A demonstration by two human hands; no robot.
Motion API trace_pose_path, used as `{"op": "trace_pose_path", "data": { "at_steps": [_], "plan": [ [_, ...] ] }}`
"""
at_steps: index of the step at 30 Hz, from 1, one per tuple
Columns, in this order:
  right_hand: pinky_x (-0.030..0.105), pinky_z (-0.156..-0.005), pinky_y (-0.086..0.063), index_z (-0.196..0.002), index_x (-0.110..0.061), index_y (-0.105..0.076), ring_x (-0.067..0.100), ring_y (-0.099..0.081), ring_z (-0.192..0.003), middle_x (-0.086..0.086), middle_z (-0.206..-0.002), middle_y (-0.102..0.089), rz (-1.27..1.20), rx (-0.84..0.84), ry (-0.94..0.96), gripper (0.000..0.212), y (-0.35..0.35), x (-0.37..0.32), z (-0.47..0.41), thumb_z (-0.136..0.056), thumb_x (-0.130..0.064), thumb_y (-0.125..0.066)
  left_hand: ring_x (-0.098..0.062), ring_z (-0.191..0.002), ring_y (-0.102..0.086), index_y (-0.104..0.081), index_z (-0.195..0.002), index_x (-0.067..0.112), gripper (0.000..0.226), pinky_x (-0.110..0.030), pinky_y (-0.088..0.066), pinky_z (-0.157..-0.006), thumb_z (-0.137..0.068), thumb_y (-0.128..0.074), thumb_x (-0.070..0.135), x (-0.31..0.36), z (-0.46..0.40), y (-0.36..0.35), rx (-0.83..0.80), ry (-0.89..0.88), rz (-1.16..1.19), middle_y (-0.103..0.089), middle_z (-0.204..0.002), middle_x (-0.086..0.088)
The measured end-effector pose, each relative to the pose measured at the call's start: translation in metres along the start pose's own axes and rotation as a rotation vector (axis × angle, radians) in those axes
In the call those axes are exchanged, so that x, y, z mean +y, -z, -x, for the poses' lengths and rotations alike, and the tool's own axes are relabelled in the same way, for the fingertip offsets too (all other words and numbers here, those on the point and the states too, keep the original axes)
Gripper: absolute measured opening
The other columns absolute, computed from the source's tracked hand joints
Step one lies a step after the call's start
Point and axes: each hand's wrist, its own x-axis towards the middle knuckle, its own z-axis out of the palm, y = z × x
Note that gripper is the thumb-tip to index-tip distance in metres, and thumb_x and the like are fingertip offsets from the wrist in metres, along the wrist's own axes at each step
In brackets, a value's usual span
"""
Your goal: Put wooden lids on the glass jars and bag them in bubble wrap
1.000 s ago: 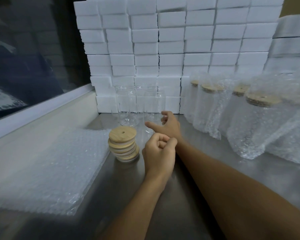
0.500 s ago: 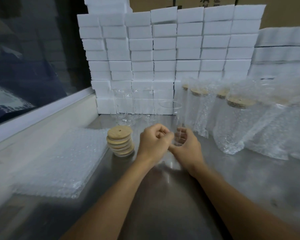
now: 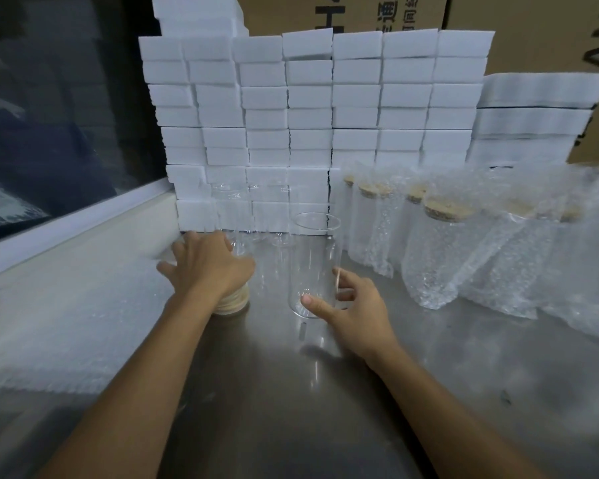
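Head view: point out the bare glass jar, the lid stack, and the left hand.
glass jar (image 3: 313, 264): head view, middle of its clear wall.
lid stack (image 3: 234, 302): head view, wooden edge showing under the hand.
left hand (image 3: 210, 262): head view, back of the hand.

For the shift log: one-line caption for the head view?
Right hand steadies an open glass jar while left hand reaches onto the wooden lid stack.
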Motion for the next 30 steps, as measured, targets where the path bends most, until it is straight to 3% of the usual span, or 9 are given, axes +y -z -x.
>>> {"op": "trace_pose_path", "data": {
  "at_steps": [4, 7, 11, 14, 20, 23, 26, 30],
  "plan": [
    [0.018, -0.078, -0.053, -0.138, -0.029, -0.059, 0.003, -0.064, -0.097, -0.006, -0.121, -0.061, -0.078, -0.076, -0.018, 0.091, 0.004, -0.005, 0.001, -0.061, -0.069, -0.085, -0.031, -0.117, -0.045, -0.051, -0.098, 0.034, 0.028, -0.048, -0.025, -0.099, -0.073, -0.062, 0.028, -0.006, -0.001, -0.007, -0.082, 0.078, 0.072, -0.053, -0.118, -0.001],
    [0.012, -0.059, -0.05, -0.113, -0.032, -0.07, -0.003, -0.066, -0.088, -0.014, -0.109, -0.069, -0.307, -0.055, -0.112, 0.07, 0.013, -0.015, 0.002, -0.063, -0.081, -0.072, -0.029, -0.113, -0.047, -0.053, -0.094, 0.031, 0.026, -0.046, -0.026, -0.095, -0.071, -0.064, 0.025, -0.007, -0.002, -0.009, -0.021, 0.088, 0.066, -0.057, -0.107, 0.002],
    [0.022, -0.068, -0.046, -0.092, -0.025, -0.071, 0.002, -0.068, -0.079, -0.01, -0.094, -0.071, -0.41, 0.098, -0.168, 0.025, 0.027, -0.023, -0.007, -0.091, -0.049, -0.067, -0.03, -0.115, -0.046, -0.053, -0.102, 0.03, 0.039, -0.043, -0.026, -0.087, -0.071, -0.076, 0.038, -0.003, 0.001, -0.003, 0.076, 0.044, 0.038, -0.056, -0.109, -0.002],
    [0.024, -0.071, -0.047, -0.085, -0.021, -0.069, 0.002, -0.066, -0.071, -0.007, -0.086, -0.07, -0.484, 0.183, -0.145, 0.018, 0.04, -0.038, -0.014, -0.095, -0.035, -0.067, -0.032, -0.115, -0.047, -0.055, -0.116, 0.026, 0.051, -0.045, -0.03, -0.088, -0.072, -0.076, 0.042, 0.006, 0.004, 0.009, 0.196, -0.024, 0.071, -0.057, -0.117, -0.006],
    [0.018, -0.066, -0.048, -0.084, -0.022, -0.07, 0.002, -0.065, -0.063, -0.01, -0.073, -0.071, -0.51, 0.193, 0.065, 0.012, 0.051, -0.091, -0.014, -0.094, -0.027, -0.069, -0.028, -0.109, -0.049, -0.054, -0.114, 0.023, 0.055, -0.04, -0.032, -0.088, -0.068, -0.078, 0.041, 0.04, 0.028, 0.036, 0.403, -0.288, 0.359, -0.053, -0.111, 0.002],
    [0.014, -0.06, -0.05, -0.094, -0.021, -0.071, 0.005, -0.07, -0.068, -0.007, -0.079, -0.073, -0.482, 0.127, 0.145, 0.007, 0.051, -0.111, -0.008, -0.094, -0.027, -0.07, -0.025, -0.107, -0.051, -0.055, -0.114, 0.02, 0.06, -0.04, -0.04, -0.092, -0.065, -0.083, 0.04, 0.055, 0.043, 0.042, 0.416, -0.497, 0.486, -0.055, -0.11, 0.006],
    [0.017, -0.064, -0.052, -0.112, -0.022, -0.067, 0.007, -0.072, -0.076, 0.001, -0.093, -0.076, -0.414, 0.001, 0.16, 0.021, 0.047, -0.119, -0.001, -0.092, -0.029, -0.072, -0.024, -0.102, -0.054, -0.058, -0.113, 0.015, 0.06, -0.048, -0.044, -0.088, -0.064, -0.083, 0.039, 0.066, 0.058, 0.039, 0.422, -0.666, 0.516, -0.06, -0.11, 0.002],
    [0.02, -0.063, -0.052, -0.117, -0.024, -0.064, 0.01, -0.072, -0.073, 0.007, -0.088, -0.075, -0.394, -0.009, 0.193, 0.025, 0.045, -0.122, 0.0, -0.094, -0.016, -0.07, -0.023, -0.102, -0.055, -0.057, -0.12, 0.015, 0.066, -0.048, -0.046, -0.084, -0.062, -0.075, 0.042, 0.071, 0.064, 0.028, 0.429, -0.747, 0.558, -0.061, -0.113, 0.003]
  ]
}}
